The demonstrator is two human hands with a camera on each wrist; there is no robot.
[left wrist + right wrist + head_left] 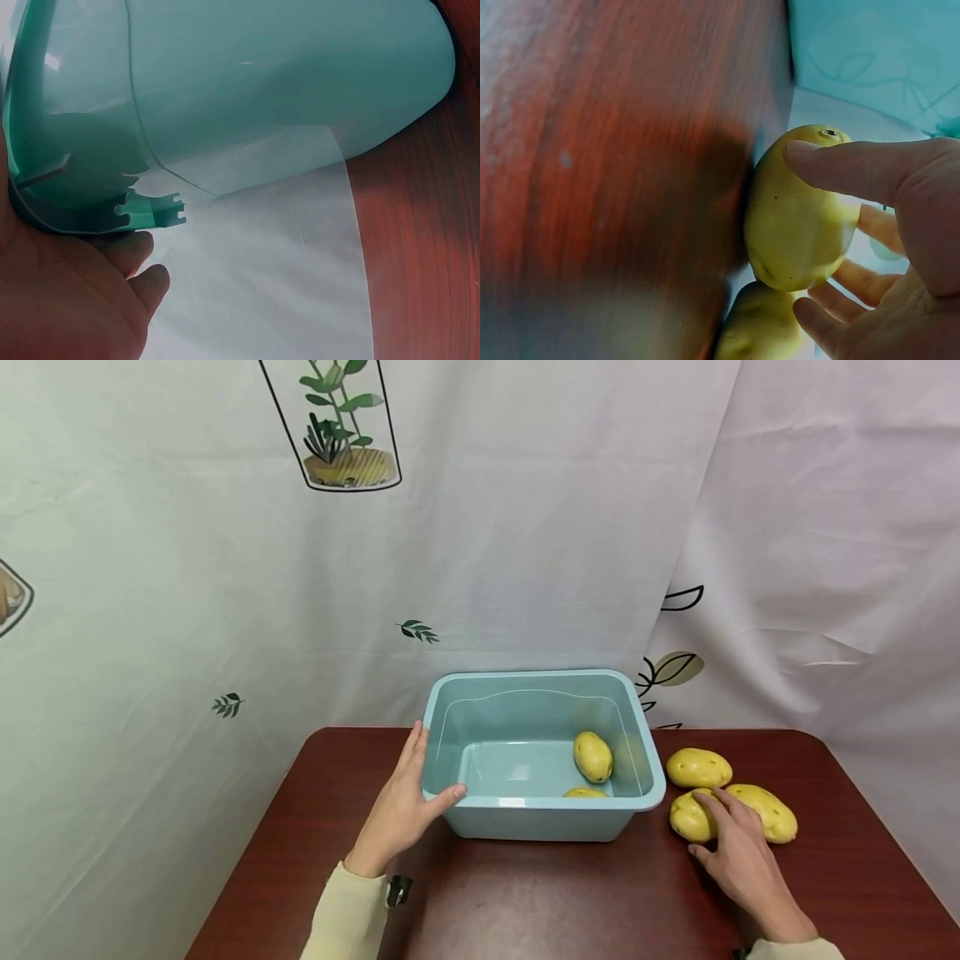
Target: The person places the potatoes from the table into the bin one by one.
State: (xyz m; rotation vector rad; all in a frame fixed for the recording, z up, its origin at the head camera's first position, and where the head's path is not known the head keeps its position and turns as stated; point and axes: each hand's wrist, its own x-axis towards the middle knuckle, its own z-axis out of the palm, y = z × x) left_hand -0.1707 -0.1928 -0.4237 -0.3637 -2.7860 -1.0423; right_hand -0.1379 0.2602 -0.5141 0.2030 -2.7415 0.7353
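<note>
My left hand (401, 810) rests against the left front corner of a light blue plastic bin (532, 818), fingers straight along its outer side and the thumb at the front rim. In the left wrist view, fingertips (154, 285) show just below the bin's rim. On the right, my right hand (742, 852) holds a yellow potato (799, 217) on the table, thumb on one side and fingers round the other. Two more potatoes lie right by it, one behind (699, 768) and one to the right (768, 814), partly covered by the hand.
Inside the bin lie a potato (593, 757) at the right and another (585, 792) mostly hidden by the front wall. The dark red wooden table (517, 902) has rounded far corners. A pale printed cloth (525, 552) hangs behind it.
</note>
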